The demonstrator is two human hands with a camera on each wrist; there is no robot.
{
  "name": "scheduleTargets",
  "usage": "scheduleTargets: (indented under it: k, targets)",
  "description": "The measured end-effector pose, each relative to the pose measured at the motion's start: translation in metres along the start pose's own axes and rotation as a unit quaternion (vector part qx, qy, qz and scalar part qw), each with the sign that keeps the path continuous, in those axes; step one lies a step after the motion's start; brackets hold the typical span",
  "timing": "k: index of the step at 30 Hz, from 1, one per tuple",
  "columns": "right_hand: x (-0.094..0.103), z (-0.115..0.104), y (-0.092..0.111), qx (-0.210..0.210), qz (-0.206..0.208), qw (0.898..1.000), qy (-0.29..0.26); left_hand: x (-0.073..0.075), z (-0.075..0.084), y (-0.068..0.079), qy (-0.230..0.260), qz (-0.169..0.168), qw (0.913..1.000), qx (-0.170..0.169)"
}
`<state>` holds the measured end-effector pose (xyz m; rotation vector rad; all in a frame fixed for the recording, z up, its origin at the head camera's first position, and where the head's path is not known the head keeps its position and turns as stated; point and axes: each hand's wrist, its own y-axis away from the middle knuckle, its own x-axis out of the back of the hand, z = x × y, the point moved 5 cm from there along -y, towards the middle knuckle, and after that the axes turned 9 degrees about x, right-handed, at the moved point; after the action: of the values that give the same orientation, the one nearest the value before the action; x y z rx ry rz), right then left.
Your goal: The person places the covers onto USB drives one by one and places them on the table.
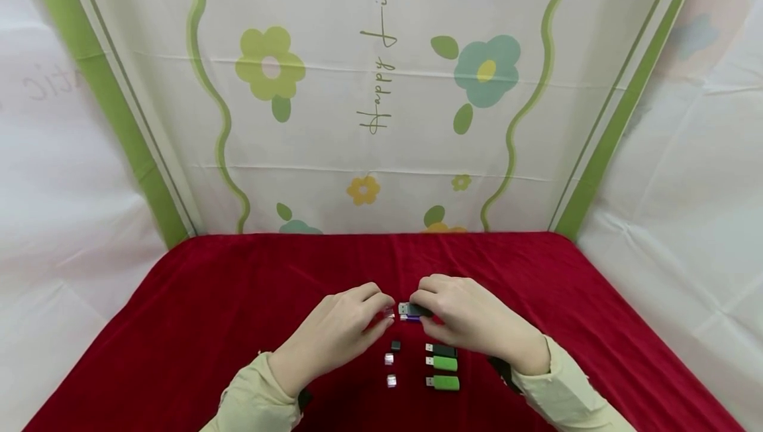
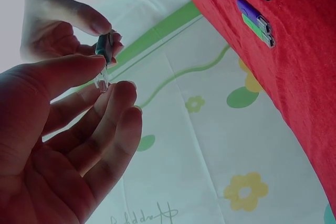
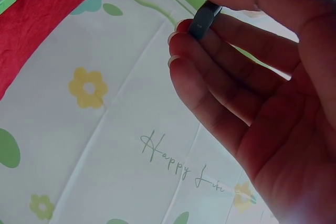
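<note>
Fingers (image 3: 205, 82) of the right hand (image 1: 471, 316) pinch a dark USB stick (image 3: 202, 22) | left hand (image 1: 336, 326) pinches a clear cap (image 1: 389, 314) | hands angled inward, close together, above the red-covered worktop (image 1: 286, 266)

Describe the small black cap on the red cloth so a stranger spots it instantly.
In the head view, find the red cloth, then the short column of three caps lying left of the green USB sticks. The black cap sits at that column's top end. It alone is dark: the two clear caps below it look pale and shiny.
</note>
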<state>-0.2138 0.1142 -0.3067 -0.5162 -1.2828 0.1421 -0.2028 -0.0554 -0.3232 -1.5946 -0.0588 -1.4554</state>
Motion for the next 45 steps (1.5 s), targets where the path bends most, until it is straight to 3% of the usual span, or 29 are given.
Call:
scheduleTargets:
  k: [27, 39, 45]
  targets:
    - [-0.0026, -0.0064, -0.0033, 0.006, 0.006, 1.0, -0.006, -0.004, 0.0038, 0.0008, -0.003, -0.01, 0.9999, -0.01]
    - [-0.0026, -0.0092, -0.0048, 0.011, 0.006, 1.0, -0.01, -0.0043, 0.0057, 0.0008, 0.005, -0.006, 0.9999, -0.014]
    - [-0.0015, -0.0094, -0.0048, 0.013, 0.011, 1.0, -0.01, -0.0043, 0.0045, 0.0007, -0.015, 0.009, 0.9998, -0.005]
